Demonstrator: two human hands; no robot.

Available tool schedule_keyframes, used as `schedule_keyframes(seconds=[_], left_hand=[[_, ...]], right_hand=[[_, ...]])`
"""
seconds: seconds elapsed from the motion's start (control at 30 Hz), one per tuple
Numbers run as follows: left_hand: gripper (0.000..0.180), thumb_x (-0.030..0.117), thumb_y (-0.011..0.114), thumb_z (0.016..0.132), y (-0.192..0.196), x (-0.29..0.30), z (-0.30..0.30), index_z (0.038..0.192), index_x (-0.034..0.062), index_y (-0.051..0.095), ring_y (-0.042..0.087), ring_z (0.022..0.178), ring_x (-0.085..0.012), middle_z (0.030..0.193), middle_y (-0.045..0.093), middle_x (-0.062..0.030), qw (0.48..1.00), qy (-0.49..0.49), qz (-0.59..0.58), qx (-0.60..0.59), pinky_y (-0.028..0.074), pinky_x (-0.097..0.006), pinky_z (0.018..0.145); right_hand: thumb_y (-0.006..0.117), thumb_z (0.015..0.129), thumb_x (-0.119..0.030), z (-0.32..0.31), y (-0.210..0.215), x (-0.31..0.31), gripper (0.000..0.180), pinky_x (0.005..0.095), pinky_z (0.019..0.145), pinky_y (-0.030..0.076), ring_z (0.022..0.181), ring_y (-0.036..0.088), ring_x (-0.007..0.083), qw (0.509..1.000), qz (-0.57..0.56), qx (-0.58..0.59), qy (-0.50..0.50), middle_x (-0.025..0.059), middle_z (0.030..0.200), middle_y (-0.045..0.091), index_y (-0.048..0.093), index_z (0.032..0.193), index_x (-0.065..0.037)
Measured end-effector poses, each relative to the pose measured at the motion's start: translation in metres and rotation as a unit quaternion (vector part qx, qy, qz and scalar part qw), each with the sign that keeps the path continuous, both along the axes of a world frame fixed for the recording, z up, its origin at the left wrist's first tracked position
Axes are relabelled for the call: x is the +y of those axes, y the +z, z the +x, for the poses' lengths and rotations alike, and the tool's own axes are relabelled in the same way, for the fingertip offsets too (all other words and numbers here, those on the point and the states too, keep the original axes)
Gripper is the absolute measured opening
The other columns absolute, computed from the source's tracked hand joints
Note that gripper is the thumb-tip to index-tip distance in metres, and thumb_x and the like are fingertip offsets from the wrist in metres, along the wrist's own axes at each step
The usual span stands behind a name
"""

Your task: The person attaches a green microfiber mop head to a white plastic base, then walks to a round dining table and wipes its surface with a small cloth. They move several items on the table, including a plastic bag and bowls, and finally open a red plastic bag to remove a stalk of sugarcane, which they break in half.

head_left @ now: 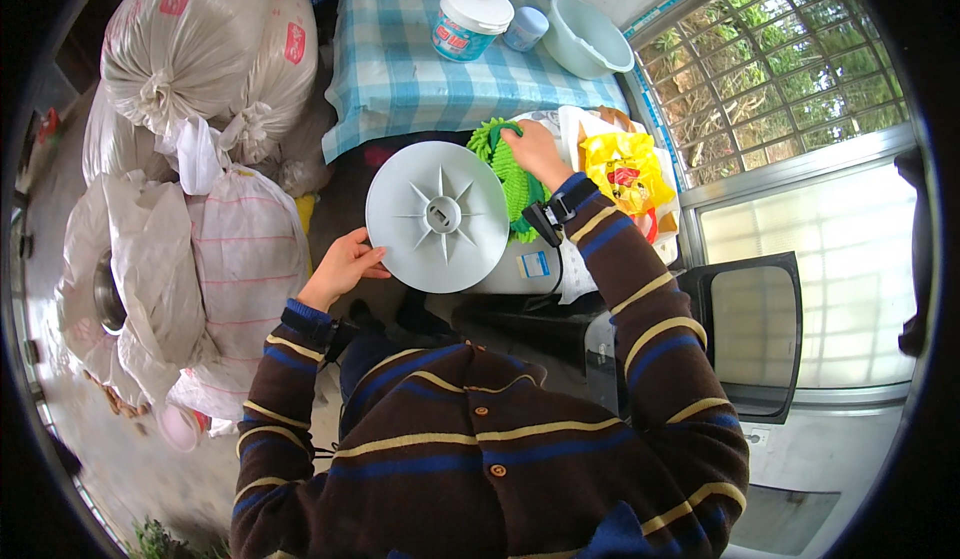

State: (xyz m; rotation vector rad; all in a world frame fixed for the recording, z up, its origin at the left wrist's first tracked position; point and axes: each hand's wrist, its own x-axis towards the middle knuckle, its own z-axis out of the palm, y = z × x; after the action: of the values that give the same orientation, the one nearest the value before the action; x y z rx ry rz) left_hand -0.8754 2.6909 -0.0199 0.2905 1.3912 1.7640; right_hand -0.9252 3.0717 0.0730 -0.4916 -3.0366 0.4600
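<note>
My left hand [341,265] grips the left rim of a round pale grey plastic disc [437,216] with raised ribs radiating from its hub, held up on edge with its ribbed side toward me. My right hand [535,151] presses a green fluffy chenille cloth [510,169] against the disc's far right side. Part of the cloth is hidden behind the disc. A dark band sits on my right wrist.
A checked-cloth table [400,79] holds a white tub [468,19], a small jar [526,27] and a pale bowl [585,37]. Several full sacks [200,69] stand at the left. A yellow bag [625,169] lies right, near a barred window [780,59]. A dark-framed lid [755,329] stands open at the lower right.
</note>
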Motion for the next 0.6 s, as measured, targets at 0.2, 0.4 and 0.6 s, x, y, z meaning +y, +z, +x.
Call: schedule_keyframes(seconds=[0.2,0.4,0.6], left_hand=[[0.027,0.008,0.058,0.101,0.001,0.004,0.001,0.125,-0.0039,0.053,0.072,0.088,-0.0194,0.099,0.071,-0.0128,1.0,-0.009,0.006,0.003,0.062,-0.034,0.079],[0.03,0.009,0.058,0.101,-0.002,0.01,0.001,0.128,-0.003,0.052,0.072,0.089,-0.0194,0.102,0.071,-0.0119,1.0,-0.009,0.01,-0.005,0.062,-0.034,0.08],[0.028,0.007,0.058,0.1,-0.004,0.011,-0.004,0.126,-0.0043,0.052,0.072,0.089,-0.0211,0.103,0.071,-0.0133,1.0,-0.002,-0.016,-0.005,0.062,-0.035,0.079]], right_hand=[[0.061,0.09,-0.038,-0.004,-0.021,-0.018,0.041,0.0514,0.084,0.051,0.096,0.065,0.0442,0.996,0.015,0.077,0.034,0.0254,0.102,0.069,0.066,0.097,0.002],[0.062,0.091,-0.031,-0.002,-0.03,-0.063,0.036,0.0533,0.076,0.053,0.09,0.067,0.0415,0.996,0.054,0.001,0.072,0.0222,0.092,0.07,0.056,0.107,0.001],[0.063,0.092,-0.03,-0.004,-0.025,-0.086,0.031,0.0528,0.072,0.053,0.083,0.068,0.0408,0.993,0.062,0.024,0.095,0.0203,0.085,0.069,0.057,0.101,-0.001]])
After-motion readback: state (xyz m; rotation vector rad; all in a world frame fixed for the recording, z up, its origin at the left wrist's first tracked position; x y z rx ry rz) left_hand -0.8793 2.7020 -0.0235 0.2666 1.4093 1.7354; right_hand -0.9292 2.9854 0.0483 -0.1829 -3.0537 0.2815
